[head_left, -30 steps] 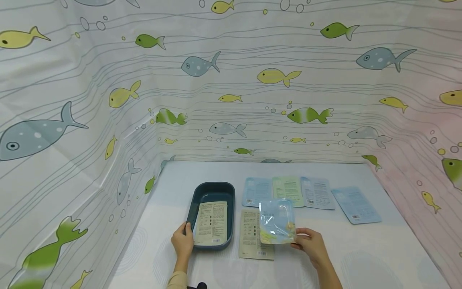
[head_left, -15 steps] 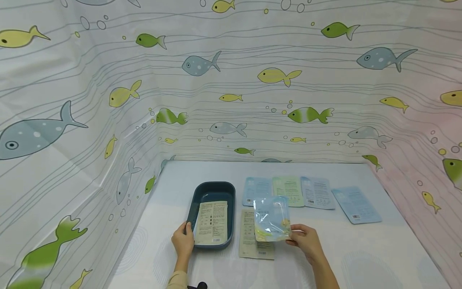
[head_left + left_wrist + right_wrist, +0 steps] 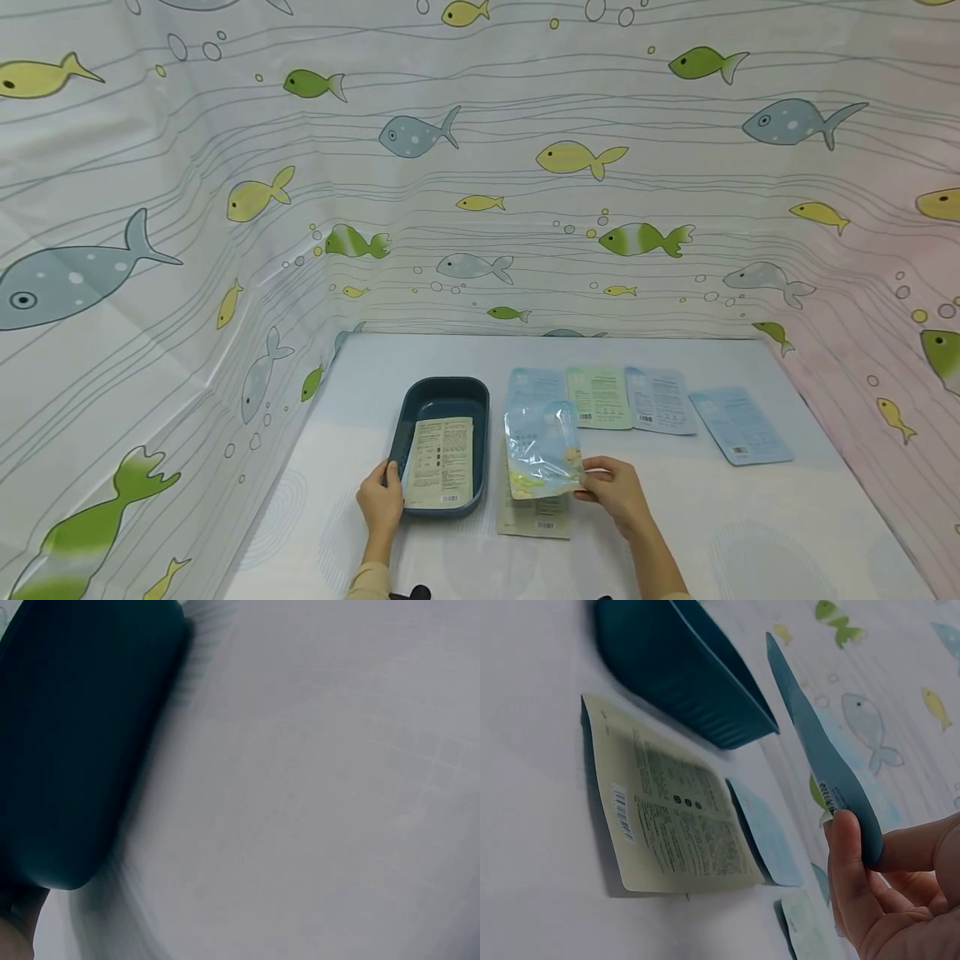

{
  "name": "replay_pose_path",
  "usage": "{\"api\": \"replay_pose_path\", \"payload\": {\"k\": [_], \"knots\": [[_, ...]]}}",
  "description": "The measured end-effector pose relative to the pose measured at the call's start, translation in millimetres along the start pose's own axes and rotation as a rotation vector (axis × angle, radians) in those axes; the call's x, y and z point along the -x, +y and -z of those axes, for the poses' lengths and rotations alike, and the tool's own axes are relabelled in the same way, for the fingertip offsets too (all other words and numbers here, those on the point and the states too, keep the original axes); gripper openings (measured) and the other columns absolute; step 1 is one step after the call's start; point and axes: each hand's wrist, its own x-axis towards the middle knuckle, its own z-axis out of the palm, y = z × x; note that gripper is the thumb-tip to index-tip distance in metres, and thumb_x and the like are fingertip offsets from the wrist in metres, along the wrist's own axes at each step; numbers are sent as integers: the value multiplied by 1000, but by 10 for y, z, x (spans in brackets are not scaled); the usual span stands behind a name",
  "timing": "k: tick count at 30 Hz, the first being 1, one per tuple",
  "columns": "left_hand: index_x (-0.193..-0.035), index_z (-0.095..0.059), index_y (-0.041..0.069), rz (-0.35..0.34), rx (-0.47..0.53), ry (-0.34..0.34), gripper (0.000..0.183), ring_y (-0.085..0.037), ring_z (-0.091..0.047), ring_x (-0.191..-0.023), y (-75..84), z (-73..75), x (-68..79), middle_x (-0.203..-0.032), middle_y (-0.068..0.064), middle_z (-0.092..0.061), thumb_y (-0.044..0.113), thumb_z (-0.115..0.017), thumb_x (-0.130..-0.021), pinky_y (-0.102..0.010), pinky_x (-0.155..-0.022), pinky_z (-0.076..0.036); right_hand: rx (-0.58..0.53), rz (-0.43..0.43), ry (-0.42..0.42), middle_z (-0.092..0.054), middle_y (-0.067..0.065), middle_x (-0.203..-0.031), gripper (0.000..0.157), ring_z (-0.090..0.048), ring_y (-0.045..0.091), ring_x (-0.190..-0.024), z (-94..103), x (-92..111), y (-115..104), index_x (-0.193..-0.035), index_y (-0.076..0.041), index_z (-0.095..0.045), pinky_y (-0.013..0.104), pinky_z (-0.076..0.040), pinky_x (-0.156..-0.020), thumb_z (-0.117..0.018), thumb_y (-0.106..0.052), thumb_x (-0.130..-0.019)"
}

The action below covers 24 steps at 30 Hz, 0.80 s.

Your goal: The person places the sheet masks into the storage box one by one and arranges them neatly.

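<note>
My left hand grips the near left side of a dark teal tray. A beige printed packet lies inside that tray. Between thumb and fingers, my right hand pinches the lower right corner of a glossy light-blue pouch. In the right wrist view the pouch is seen nearly edge-on, raised above the table. Under it in the head view, partly covered, lies another beige packet, printed side up with a barcode.
Behind, a light-blue packet, a green packet and a grey-blue packet lie in a row. Another blue packet lies tilted to their right. A fish-patterned sheet walls the table's back and sides.
My right hand has carried the light-blue pouch leftward, toward the tray, and slightly upward in the view. My left hand and the tray have stayed in place.
</note>
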Motion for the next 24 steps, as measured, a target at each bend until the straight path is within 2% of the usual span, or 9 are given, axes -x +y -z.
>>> {"api": "replay_pose_path", "payload": {"k": [11,16,24], "knots": [[-107,-60,-18,2,10,-12,26,-49,-55,-107,-5,11,4,-109,-34,-60,3,-54,-92,-56,-92,-44,17,39,-20,-65,15,-73,23,-66,21,-63,-123,-14,-18,-99,16,-58,33,-58,-62,-54,15,-77],[-108,-59,-17,-4,12,-13,26,-49,-56,-106,-28,-1,5,-109,-34,-60,2,-53,-93,-55,-90,-46,13,44,-41,-66,16,-77,23,-67,21,-64,-199,3,-30,-100,17,-58,39,-58,-65,-55,14,-77],[-109,-59,-17,0,14,-21,26,-49,-56,-107,-30,7,8,-109,-34,-60,3,-53,-93,-55,-91,-45,7,73,-79,-66,16,-75,25,-66,20,-63,-324,14,-44,-100,18,-57,41,-58,-65,-54,14,-76]]}}
